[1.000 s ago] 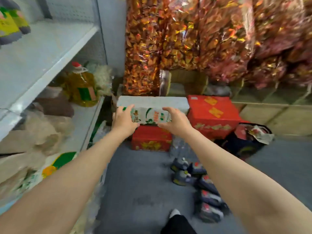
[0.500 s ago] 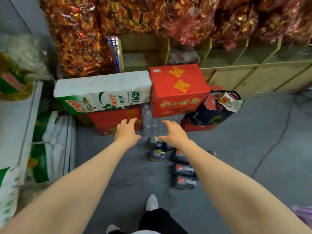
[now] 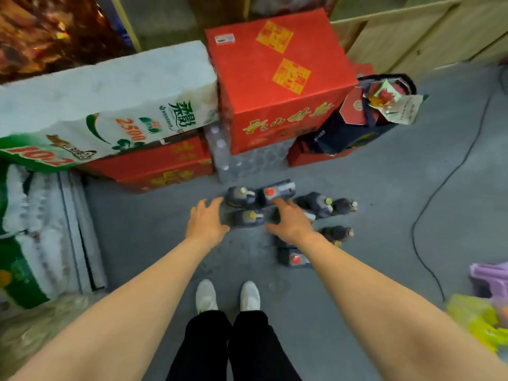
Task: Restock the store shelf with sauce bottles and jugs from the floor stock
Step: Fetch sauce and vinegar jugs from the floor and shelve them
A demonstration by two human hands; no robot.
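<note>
Both my arms reach down over the floor stock: L hand (image 3: 206, 221) w/ fingers spread, holding nothing, just beside the two yellow-cap jugs (image 3: 242, 197); R hand (image 3: 288, 221) also loose and spread, empty, above the red-cap jugs (image 3: 277, 190). Dark sauce bottles (image 3: 319, 203) sit clustered on the grey floor (image 3: 384, 215), in front of the big red box (image 3: 277, 78) and near my white shoes (image 3: 206, 295).
</note>
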